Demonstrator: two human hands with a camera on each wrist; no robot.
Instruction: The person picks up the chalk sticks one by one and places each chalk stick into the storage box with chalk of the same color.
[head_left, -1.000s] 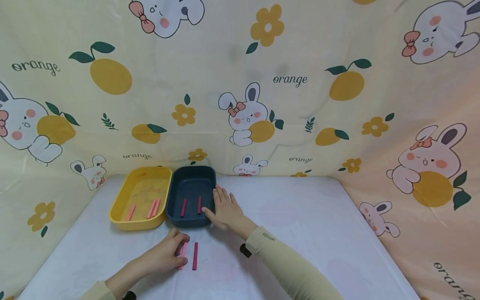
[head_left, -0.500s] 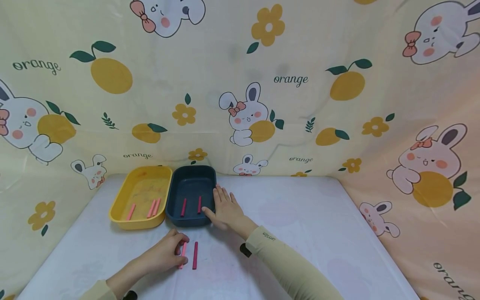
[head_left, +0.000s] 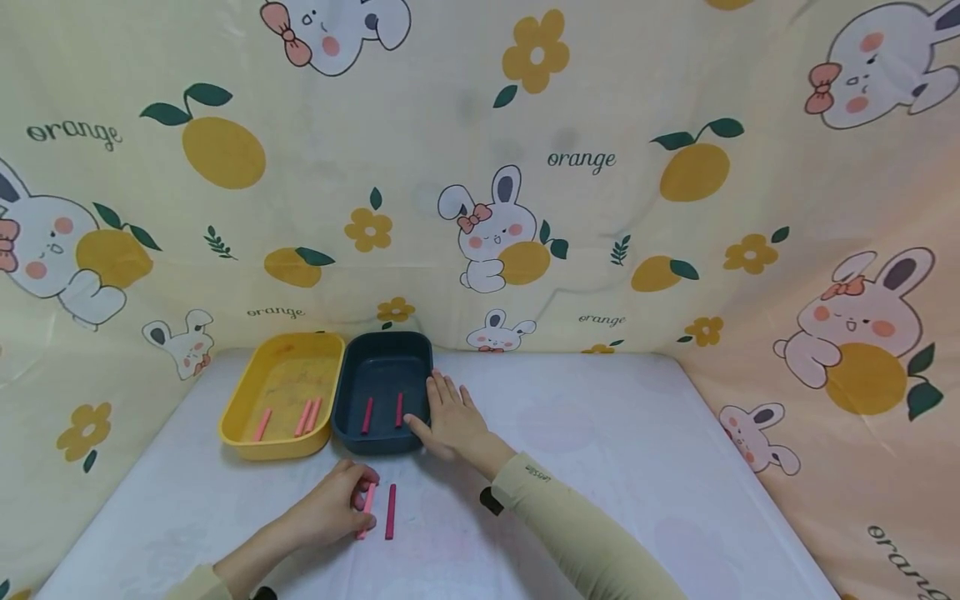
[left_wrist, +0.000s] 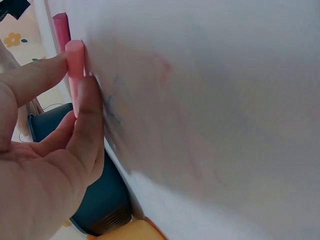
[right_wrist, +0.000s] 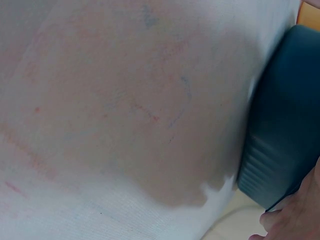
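My left hand (head_left: 330, 506) pinches a light pink stick (head_left: 366, 509) that lies on the white table; the left wrist view shows the light pink stick (left_wrist: 76, 70) between thumb and fingers. A dark red stick (head_left: 390, 511) lies just right of it. My right hand (head_left: 450, 421) rests flat with straight fingers against the right side of the dark blue tray (head_left: 382, 367), which holds two dark red sticks (head_left: 367, 414). The yellow tray (head_left: 258, 379) on its left holds three light pink sticks (head_left: 303, 417). The right wrist view shows the dark blue tray's wall (right_wrist: 285, 125).
The white table (head_left: 600, 433) stretches out to the right of the trays. A cartoon-print cloth (head_left: 525, 167) hangs as a backdrop behind and at both sides.
The left hand's fingers have closed a little more round the light pink stick. The right hand and the trays have not moved.
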